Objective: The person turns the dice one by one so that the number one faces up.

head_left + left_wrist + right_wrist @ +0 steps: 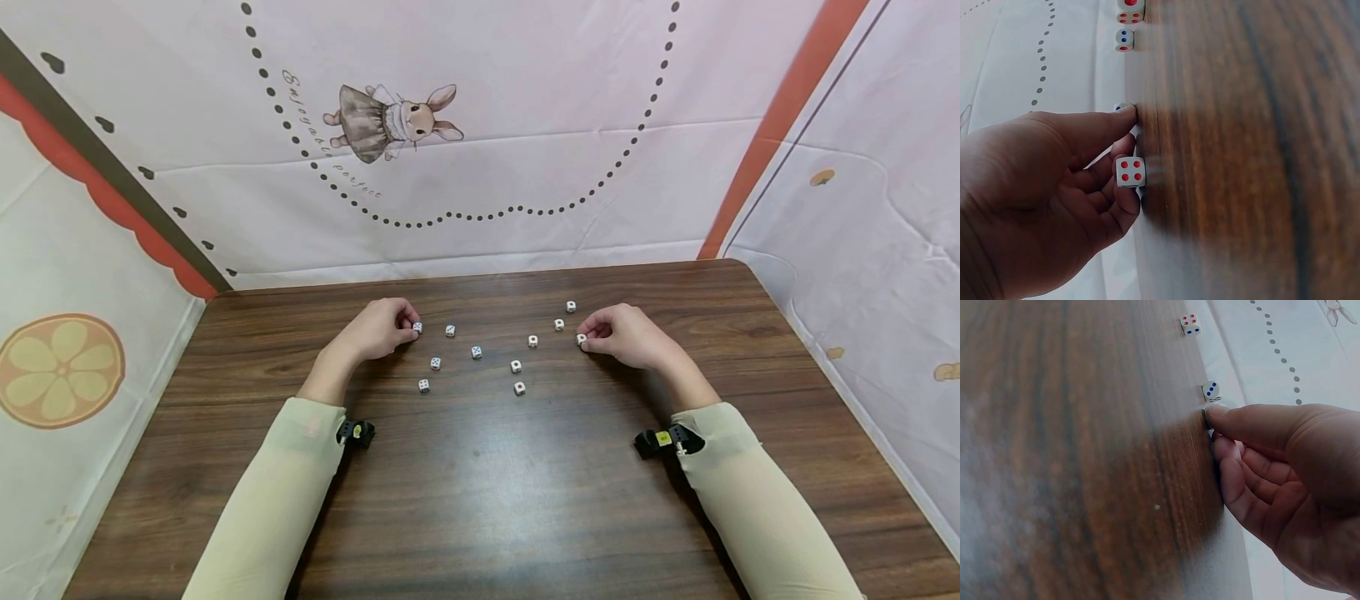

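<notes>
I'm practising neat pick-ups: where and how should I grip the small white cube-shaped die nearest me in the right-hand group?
Pinch the small white cube-shaped die by its opposite left and right faces, probably from above and the near side: it sits flat, and another white die lies close behind.

The person wears a long, plain sleeve of pale greenish cream on each arm, the left sleeve (262,500) at seven o'clock in the head view, the right sleeve (757,500) at five. A small black left wrist unit (365,434) juts out at the cuff's three o'clock, a matching right wrist unit (647,444) at nine, both with yellow markings.
</notes>
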`<state>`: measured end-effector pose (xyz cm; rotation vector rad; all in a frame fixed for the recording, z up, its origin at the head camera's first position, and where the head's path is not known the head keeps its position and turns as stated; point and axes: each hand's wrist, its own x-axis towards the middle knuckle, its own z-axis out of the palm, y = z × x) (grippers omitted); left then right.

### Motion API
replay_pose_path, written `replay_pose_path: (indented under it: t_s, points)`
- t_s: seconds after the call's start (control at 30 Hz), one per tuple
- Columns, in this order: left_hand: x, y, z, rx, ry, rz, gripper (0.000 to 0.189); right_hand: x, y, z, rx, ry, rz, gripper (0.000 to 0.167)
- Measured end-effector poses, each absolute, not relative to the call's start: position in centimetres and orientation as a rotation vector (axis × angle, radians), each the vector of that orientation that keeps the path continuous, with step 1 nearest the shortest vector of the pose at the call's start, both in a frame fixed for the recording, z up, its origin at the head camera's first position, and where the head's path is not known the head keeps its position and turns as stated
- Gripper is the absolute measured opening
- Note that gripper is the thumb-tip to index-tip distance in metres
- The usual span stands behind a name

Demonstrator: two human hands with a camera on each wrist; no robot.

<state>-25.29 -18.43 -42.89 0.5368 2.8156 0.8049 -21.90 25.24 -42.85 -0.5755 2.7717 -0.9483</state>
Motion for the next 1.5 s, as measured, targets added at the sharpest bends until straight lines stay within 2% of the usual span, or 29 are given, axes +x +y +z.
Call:
replay_pose_path:
  t_s: [0.4, 0.93, 1.5]
  points:
    - [-24.9, -17.6, -42.2, 0.601, 2.839, 0.747, 0.024, -21.8, 25.2, -42.8, -0.567, 2.767, -0.954, 0.009]
    - [-25.1, -17.6, -42.5, 0.585, 2.861, 0.755, 0.006, -21.9, 25.3, -43.0, -0.557, 2.763, -0.955, 0.010]
    - [-25.3, -17.9, -42.5, 0.534, 2.846, 0.820, 0.005, -22.0, 25.3, -42.9, -0.553, 2.755, -0.959, 0.010]
